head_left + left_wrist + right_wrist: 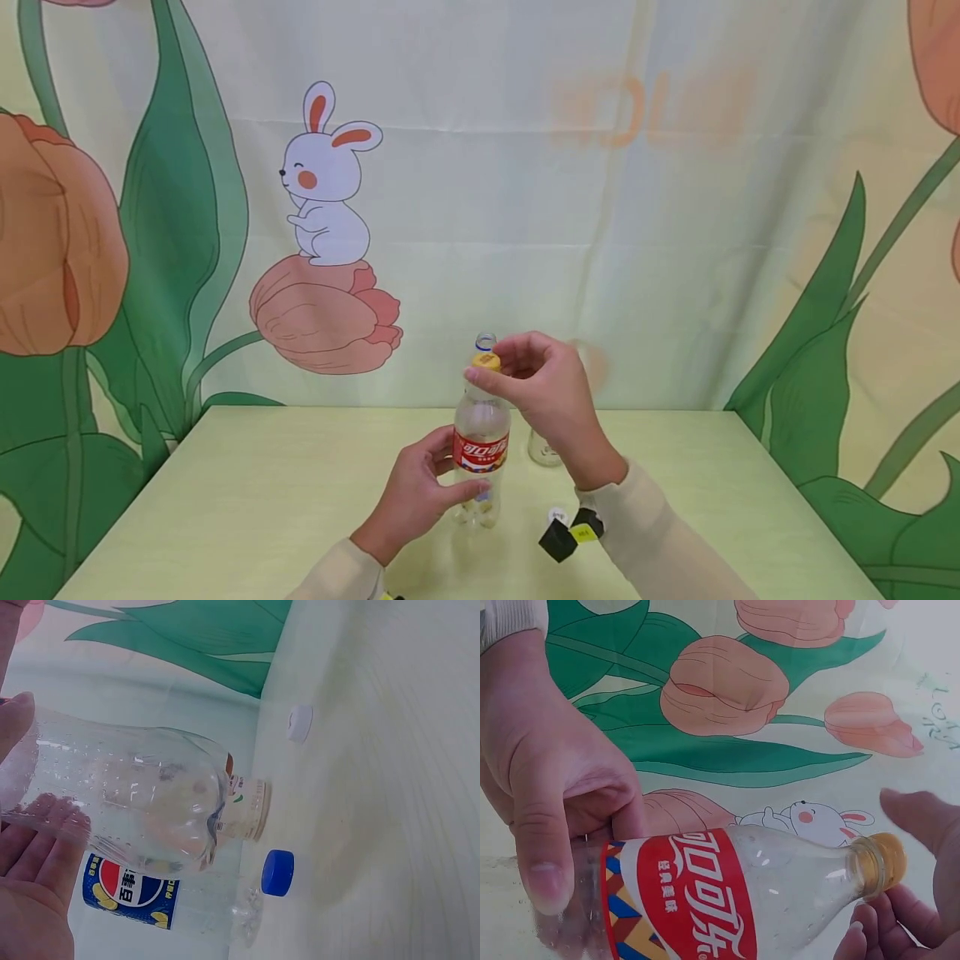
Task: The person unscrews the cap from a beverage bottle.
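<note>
A clear plastic cola bottle (481,417) with a red label stands upright in the head view. My left hand (416,487) grips its lower body, thumb in front and fingers behind. On the bottle's mouth sits a yellow cap (892,860). My right hand (551,392) is at that cap, its fingers curled beside it and its thumb across the near side. From the right wrist, the thumb (922,817) shows a small gap above the cap, while the fingertips (866,926) are right under its edge. The bottle looks empty apart from droplets.
Behind the held bottle stands a clear bottle with a blue Pepsi label (131,892), its uncapped neck (486,342) showing. A small clear container (545,450) stands farther right. A blue cap (278,872) and a white cap (300,723) lie on the table.
</note>
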A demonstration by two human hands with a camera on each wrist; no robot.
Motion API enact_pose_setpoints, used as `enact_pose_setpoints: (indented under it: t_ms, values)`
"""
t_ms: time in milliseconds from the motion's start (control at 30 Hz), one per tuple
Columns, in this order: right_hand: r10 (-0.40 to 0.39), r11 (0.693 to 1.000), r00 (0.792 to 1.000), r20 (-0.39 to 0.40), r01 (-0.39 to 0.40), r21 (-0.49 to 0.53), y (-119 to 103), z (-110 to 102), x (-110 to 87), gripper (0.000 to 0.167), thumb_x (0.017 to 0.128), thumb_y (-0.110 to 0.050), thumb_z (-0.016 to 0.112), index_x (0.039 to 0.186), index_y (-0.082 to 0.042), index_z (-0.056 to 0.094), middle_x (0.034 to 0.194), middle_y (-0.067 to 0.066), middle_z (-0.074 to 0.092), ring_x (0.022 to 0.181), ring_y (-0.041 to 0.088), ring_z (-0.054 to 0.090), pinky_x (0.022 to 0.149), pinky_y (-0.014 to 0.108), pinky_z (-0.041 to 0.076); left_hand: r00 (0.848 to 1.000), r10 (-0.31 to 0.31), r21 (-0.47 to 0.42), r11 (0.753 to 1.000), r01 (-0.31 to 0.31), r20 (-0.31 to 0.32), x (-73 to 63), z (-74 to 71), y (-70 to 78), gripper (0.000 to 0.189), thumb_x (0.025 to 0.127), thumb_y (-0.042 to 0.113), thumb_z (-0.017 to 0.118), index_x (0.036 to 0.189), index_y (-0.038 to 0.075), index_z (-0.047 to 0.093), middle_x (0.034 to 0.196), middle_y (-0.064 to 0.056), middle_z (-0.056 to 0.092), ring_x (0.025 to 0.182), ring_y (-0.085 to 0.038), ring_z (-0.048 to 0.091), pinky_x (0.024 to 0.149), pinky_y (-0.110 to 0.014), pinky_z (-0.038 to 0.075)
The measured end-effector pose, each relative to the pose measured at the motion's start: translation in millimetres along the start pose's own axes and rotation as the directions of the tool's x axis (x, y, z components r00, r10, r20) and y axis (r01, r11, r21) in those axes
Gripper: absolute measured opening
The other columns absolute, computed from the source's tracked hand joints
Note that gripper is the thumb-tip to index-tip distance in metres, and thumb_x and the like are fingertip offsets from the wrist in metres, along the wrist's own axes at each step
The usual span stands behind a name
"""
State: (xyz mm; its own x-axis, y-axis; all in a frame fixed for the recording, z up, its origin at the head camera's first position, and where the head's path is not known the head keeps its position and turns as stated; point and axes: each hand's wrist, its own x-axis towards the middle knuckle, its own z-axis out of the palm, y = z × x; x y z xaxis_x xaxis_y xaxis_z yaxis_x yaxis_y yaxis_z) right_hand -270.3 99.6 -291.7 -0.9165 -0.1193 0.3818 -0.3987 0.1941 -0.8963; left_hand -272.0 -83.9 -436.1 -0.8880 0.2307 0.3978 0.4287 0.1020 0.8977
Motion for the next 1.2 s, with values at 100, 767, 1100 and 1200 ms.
enact_pose_setpoints:
  t_ms: [100,767,1100,1200]
  values:
    - [0.001,1.0,1.0,-0.016,-0.001,-0.03,-1.7,1.5,-0.5,0.035,0.075,-0.026,0.093,0.1,-0.01,0.074,0.091,0.006,0.074,0.08,0.021,0.068,0.073,0.029,0.059,1.0,-0.008,0.001,1.0,0.008,-0.002,0.2,-0.2,-0.4,0.062,0.077,0.015,0.091,0.132,0.017,0.064,0.123,-0.004,0.073,0.112,-0.018,0.07,0.099,-0.021,0.056]
    - [-0.053,0.996,0.973,0.226,0.037,0.077,2.3,-2.6,5.5,0.036,0.097,-0.016,0.071,0.132,-0.008,0.068,0.124,0.012,0.07,0.103,0.017,0.069,0.096,0.031,0.057,1.0,-0.008,-0.007,1.0,0.008,0.012,0.4,-3.5,-0.5,0.063,0.077,0.015,0.091,0.133,0.014,0.063,0.123,-0.006,0.073,0.111,-0.016,0.071,0.1,-0.023,0.056]
    - [-0.022,0.999,1.0,-0.003,0.021,-0.028,-5.4,3.5,0.2,0.034,0.075,-0.029,0.092,0.098,-0.013,0.073,0.091,0.005,0.073,0.081,0.023,0.068,0.074,0.03,0.059,1.0,-0.021,0.004,1.0,0.021,0.016,-0.5,-3.5,-0.4,0.063,0.078,0.019,0.091,0.134,0.016,0.063,0.124,-0.005,0.073,0.112,-0.018,0.07,0.101,-0.023,0.056]
    - [-0.052,0.998,0.999,-0.001,0.051,-0.039,-5.6,3.7,1.2,0.029,0.075,-0.025,0.092,0.097,-0.013,0.077,0.089,0.004,0.075,0.077,0.021,0.069,0.072,0.029,0.059,1.0,-0.02,0.01,1.0,0.02,0.013,-0.6,-4.1,-0.7,0.063,0.077,0.02,0.091,0.134,0.017,0.063,0.124,-0.003,0.073,0.113,-0.017,0.07,0.101,-0.024,0.056]
